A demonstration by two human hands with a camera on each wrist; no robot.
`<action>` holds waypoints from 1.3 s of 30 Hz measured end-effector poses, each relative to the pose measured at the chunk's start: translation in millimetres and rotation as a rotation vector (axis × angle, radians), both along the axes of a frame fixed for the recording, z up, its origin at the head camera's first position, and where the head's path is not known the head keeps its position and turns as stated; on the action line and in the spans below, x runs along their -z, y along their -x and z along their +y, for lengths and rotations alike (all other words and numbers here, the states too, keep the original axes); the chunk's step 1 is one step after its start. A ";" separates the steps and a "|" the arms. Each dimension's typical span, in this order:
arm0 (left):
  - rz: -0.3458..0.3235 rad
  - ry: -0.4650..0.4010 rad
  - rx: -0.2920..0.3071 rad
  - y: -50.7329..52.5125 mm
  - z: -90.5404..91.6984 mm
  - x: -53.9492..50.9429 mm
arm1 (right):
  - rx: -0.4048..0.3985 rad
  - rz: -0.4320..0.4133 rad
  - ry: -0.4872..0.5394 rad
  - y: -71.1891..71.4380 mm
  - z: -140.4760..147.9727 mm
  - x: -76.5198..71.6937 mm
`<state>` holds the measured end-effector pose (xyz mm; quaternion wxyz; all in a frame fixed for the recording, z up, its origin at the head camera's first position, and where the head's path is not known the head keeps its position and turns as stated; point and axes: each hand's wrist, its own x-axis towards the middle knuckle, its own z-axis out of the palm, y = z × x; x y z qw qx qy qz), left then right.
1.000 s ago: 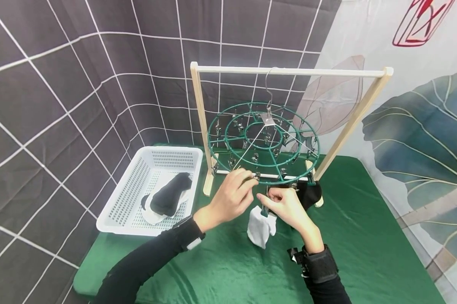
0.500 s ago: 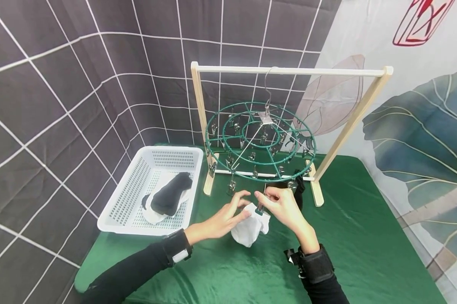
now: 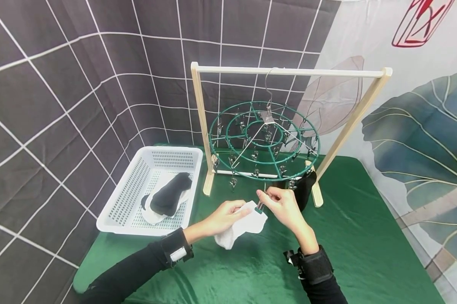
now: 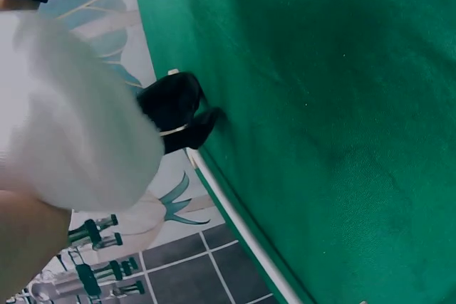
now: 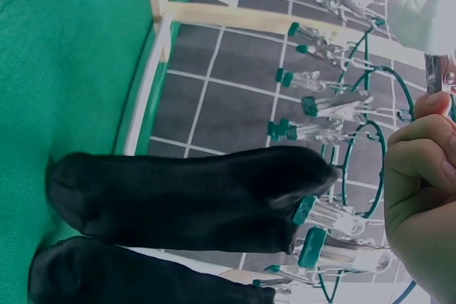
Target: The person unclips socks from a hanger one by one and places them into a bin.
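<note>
A white sock [image 3: 243, 226] slants from the metal clip [image 3: 259, 207] at its upper right edge down to my left hand [image 3: 218, 219]. That hand grips the sock between thumb and fingers. My right hand [image 3: 285, 207] pinches the clip, which has green tips, just below the front of the round green drying rack [image 3: 264, 141]. In the left wrist view the sock [image 4: 78, 119] is blurred and covers much of my hand. Black socks [image 5: 192, 197] hang from clips beside my right hand in the right wrist view.
Dark and white socks [image 3: 171, 196] lie in the white basket [image 3: 114, 219] on the left. The drying rack hooks over the white bar [image 3: 289, 71] of a wooden stand. Several clips [image 5: 320, 80] dangle around its rings. A green cloth [image 3: 365, 236] covers the table.
My left hand came down from the rack's front edge, took hold of the white sock and drew it leftward. My right hand stayed at the clip. The rack swung slightly.
</note>
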<state>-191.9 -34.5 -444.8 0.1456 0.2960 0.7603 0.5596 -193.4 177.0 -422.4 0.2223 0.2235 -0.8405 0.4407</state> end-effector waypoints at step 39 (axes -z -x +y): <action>0.303 0.814 -0.340 82.2 -124.0 -29.9 | 0.021 0.014 -0.011 3.7 9.0 5.5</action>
